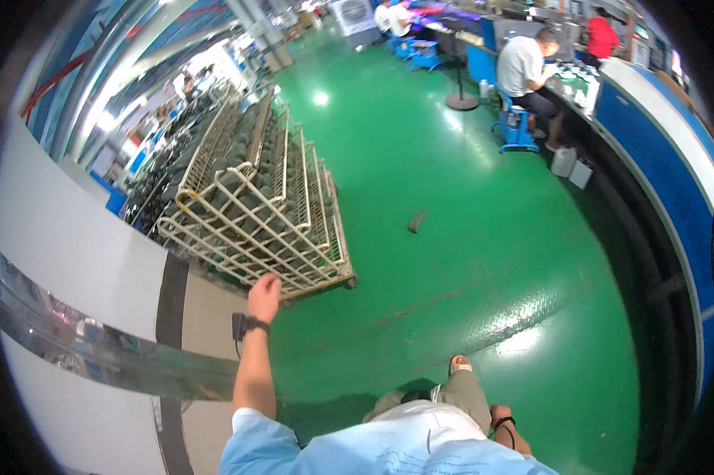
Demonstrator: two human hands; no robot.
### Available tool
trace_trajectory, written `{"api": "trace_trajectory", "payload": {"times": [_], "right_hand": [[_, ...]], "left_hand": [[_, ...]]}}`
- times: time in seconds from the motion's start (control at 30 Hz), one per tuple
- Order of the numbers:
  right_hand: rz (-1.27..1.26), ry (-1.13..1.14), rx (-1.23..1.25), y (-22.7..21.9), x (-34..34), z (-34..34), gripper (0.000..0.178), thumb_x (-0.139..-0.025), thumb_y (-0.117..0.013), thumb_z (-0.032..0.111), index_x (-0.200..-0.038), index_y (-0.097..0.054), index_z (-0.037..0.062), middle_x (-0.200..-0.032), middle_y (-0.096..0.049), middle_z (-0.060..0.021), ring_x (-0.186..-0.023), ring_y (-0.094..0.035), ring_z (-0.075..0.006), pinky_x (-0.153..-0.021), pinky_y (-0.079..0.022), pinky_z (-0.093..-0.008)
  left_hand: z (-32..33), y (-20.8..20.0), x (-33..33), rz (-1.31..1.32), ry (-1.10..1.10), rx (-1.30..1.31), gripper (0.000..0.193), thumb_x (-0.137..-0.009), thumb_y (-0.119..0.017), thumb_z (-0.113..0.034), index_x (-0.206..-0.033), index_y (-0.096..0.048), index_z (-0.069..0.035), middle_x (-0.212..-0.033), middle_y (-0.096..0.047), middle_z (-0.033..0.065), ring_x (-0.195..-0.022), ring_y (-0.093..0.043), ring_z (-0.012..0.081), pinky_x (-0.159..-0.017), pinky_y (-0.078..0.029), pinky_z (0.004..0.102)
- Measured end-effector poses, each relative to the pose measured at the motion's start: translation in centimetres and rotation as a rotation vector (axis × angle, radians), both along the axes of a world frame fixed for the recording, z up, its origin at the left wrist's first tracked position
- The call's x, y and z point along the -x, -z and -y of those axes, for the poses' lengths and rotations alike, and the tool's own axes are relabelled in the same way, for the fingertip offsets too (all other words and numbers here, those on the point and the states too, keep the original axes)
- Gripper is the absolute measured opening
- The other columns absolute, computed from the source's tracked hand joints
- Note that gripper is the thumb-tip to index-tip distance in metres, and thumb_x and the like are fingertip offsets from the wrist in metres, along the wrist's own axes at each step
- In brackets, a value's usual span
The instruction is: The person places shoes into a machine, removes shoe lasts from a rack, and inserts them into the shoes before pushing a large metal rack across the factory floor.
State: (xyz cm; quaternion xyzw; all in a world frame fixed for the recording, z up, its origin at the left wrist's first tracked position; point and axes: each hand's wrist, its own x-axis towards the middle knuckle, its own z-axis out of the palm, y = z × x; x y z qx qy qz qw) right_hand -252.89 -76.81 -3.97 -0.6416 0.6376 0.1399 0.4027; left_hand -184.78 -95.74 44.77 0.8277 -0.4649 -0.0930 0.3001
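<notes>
A: Cream-white wire makes the cart (262,214), which stands on the green floor (484,261) at eleven o'clock from the person. Dark round parts fill it.

B: Why is the left hand (263,298) there?

A: It reaches to the near rail of the cart, I think to move or steady it. Its grip looks closed, but whether it really holds the wire, I cannot tell.

B: And the right hand (501,417)?

A: It hangs low at five o'clock beside the leg. Its grip is hidden.

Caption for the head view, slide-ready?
Left hand on a wire cage cart on a green floor; right hand hangs low.
</notes>
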Motion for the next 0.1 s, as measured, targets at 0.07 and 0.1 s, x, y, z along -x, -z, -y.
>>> {"api": "trace_trajectory", "payload": {"times": [0.07, 0.1], "right_hand": [[-0.079, -0.548, -0.074, 0.3, 1.2, 6.6, 0.017, -0.085, -0.063, 0.027, -0.093, -0.067, 0.013, -0.095, -0.07, -0.0118, -0.083, -0.068, -0.0293, -0.071, -0.054, -0.0456], [-0.08, -0.572, -0.065, 0.3, 0.9, 11.0, 0.017, -0.085, -0.063, 0.027, -0.093, -0.067, 0.013, -0.095, -0.07, -0.0118, -0.083, -0.068, -0.0293, -0.071, -0.054, -0.0456]], "left_hand": [[3.2, -0.8, -1.4, 0.043, -0.079, 0.031, 0.036, -0.09, -0.062, -0.027, -0.116, -0.064, -0.002, -0.103, -0.07, 0.0143, -0.09, -0.067, 0.0245, -0.082, -0.052, 0.0345], [5.4, -1.7, -1.4, 0.024, -0.087, 0.047, 0.037, -0.089, -0.063, -0.027, -0.117, -0.064, -0.002, -0.104, -0.069, 0.015, -0.091, -0.067, 0.0256, -0.082, -0.051, 0.0345]]}}
